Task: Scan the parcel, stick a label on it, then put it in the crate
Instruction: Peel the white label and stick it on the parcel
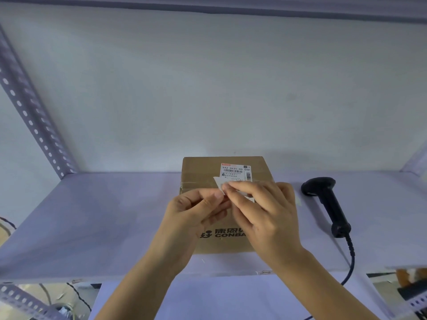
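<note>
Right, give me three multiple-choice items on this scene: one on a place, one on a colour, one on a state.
1. Where does the scanner lie?
A. right of the parcel
B. on the parcel
C. left of it

2. What colour is the scanner?
A. white
B. black
C. red

3. What are the hands doing?
A. resting flat
B. gripping the scanner
C. pinching a label

Answers: 1 A, it lies on the shelf beside the box; 2 B, its body is black; 3 C, left hand and right hand pinch the white label above the parcel.

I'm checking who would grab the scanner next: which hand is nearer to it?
Right. The right hand is over the parcel, just left of the scanner; the left hand is farther left.
</note>
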Motion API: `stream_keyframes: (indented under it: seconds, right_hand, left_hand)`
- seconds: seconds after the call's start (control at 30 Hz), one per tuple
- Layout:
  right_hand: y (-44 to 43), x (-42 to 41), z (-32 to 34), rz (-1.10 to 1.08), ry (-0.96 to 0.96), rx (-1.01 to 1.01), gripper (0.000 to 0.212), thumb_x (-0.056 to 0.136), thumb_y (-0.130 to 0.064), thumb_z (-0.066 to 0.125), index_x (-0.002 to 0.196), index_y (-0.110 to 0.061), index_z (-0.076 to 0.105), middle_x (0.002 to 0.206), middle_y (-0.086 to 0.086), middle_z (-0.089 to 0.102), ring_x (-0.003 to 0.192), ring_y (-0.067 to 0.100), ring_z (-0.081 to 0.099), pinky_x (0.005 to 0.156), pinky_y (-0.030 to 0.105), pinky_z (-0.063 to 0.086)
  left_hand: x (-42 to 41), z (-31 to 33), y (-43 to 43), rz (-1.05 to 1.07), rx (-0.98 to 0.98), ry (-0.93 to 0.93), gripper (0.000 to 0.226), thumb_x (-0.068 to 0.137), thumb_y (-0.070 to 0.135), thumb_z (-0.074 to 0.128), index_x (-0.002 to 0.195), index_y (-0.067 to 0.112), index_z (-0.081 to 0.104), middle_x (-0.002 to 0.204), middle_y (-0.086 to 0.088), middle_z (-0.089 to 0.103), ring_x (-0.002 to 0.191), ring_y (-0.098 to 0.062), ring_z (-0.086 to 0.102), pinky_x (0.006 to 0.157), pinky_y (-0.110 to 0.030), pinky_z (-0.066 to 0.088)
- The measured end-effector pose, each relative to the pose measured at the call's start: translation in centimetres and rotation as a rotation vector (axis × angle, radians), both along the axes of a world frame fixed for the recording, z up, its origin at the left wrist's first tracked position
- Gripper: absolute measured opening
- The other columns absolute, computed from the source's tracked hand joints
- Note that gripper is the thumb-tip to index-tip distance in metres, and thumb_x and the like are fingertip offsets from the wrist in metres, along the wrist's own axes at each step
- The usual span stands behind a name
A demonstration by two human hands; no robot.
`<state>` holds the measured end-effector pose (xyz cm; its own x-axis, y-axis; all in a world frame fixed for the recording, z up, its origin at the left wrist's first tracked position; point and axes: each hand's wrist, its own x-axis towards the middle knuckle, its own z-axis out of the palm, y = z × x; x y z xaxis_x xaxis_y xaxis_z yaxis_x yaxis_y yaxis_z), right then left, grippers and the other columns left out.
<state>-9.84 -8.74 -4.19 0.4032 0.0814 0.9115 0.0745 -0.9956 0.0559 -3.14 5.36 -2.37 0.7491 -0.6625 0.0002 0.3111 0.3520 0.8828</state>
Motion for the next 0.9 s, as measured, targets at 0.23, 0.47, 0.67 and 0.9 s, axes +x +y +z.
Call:
stream_keyframes:
  seconds: [0.23,0.47,0.67,0.9]
  right_hand:
    - [-0.20,0.07,-0.03,-0.022,-0.011,-0.015,0.019,0.090,-0.013,0.061,0.100,-0.018,0.076,0.099,-0.007,0.073,0.077,0.017,0.067,0.074,0.033,0.042]
    - [-0.22,0.11,-0.15,-0.024,-0.014,-0.018,0.020,0.087,-0.011,0.064,0.101,-0.018,0.076,0.099,-0.008,0.073,0.077,0.017,0.067,0.072,0.034,0.043]
    - [-0.23,0.20,-0.26,-0.028,-0.013,-0.017,0.019,0.091,-0.013,0.061,0.102,-0.017,0.076,0.100,-0.007,0.074,0.077,0.018,0.067,0.073,0.035,0.042]
    - [-0.18,0.21,-0.33,-0.063,-0.011,-0.041,0.018,0.093,-0.016,0.060,0.102,-0.018,0.076,0.101,-0.007,0.074,0.077,0.019,0.067,0.070,0.036,0.042]
  left_hand:
    - [-0.07,-0.21,-0.30,-0.019,-0.024,0.020,0.026,0.077,0.018,0.061,0.092,-0.001,0.071,0.097,-0.017,0.074,0.091,-0.021,0.072,0.077,-0.024,0.058]
    - [-0.07,-0.08,-0.36,-0.034,-0.022,0.039,0.027,0.078,0.018,0.060,0.094,-0.003,0.069,0.095,-0.016,0.073,0.088,-0.020,0.071,0.077,-0.023,0.057]
    - [-0.21,0.12,-0.38,-0.002,-0.008,0.032,0.028,0.078,0.018,0.060,0.094,-0.004,0.068,0.093,-0.016,0.072,0.089,-0.021,0.070,0.079,-0.025,0.058]
    - [-0.72,0.47,-0.79,0.095,0.065,-0.022,0.018,0.089,0.012,0.056,0.084,0.002,0.071,0.092,-0.020,0.072,0.093,-0.027,0.067,0.087,-0.032,0.056]
